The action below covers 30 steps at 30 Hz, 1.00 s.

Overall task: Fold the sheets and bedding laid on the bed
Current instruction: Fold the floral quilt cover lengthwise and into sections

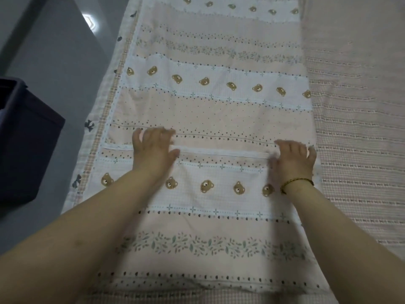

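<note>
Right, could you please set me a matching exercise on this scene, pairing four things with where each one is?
Things
1. bear-print sheet
2. dark bin
3. bracelet
4. left hand

Places
A. round the wrist of the right hand
B. beside the bed, at its left
C. resting on the sheet's folded edge
D. spread along the bed, near end folded over

Pairs: 1-D, 2-B, 3-A, 4-C.
</note>
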### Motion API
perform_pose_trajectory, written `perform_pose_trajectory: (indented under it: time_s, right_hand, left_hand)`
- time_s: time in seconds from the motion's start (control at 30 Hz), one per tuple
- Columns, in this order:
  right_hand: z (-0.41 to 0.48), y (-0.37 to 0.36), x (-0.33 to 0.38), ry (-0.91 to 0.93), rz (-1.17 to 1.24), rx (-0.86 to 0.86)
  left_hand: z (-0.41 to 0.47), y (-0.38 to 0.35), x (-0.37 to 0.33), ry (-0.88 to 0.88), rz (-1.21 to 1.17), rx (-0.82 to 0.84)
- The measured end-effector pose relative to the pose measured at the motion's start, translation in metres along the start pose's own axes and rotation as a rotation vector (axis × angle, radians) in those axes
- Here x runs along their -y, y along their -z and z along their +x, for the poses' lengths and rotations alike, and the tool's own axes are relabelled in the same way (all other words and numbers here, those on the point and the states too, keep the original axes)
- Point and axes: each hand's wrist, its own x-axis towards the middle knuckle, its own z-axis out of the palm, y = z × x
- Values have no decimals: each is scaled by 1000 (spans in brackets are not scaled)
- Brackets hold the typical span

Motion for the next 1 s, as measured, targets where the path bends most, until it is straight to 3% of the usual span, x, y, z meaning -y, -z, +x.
perform_pose_trajectory:
  time_s: [0.07, 0.17, 0.23, 0.27, 0.33, 0.4, 0.53, 0.63, 0.7, 0.77, 0.8, 0.9, 1.0]
  right_hand:
    - [-6, -3, 10, -68, 7, 19]
    - [-37, -21, 41, -59, 21, 5]
    - [-75, -48, 69, 99, 20, -7]
    - [-96, -63, 81, 218, 23, -14]
    - [-123, -92, 86, 380, 13, 96]
    - [-134, -101, 65, 386, -33, 248]
    - [-128, -86, -34, 145, -255, 239]
    - [-141, -71, -72, -214, -185, 283]
    - [-152, -74, -50, -326, -82, 186]
    - [-161, -89, -9, -188, 14, -52]
    - [-167, -99, 15, -53, 49, -116]
    - [-195, -115, 77, 361, 33, -84]
    - [-210, -126, 72, 393, -24, 28]
  left_hand:
    - [-10, -10, -3, 32, 54, -36]
    - [-48, -37, -16, -78, 60, -20]
    - [-81, -57, -21, -151, 16, -3]
    - [-97, -64, -20, -148, 3, 94]
    - [-113, -73, -10, -164, -21, 189]
    - [-120, -76, 16, -139, 23, 199]
    - [-129, -62, 70, 8, 126, 179]
    - [-146, -65, 94, 168, 150, 48]
    - [-154, -65, 81, 225, 95, 28]
    - [-161, -67, 58, 101, 53, 5]
    - [-169, -67, 46, 3, 5, 72]
    - [-194, -79, 28, -297, 23, 238]
    - [-208, -84, 48, -284, 64, 227]
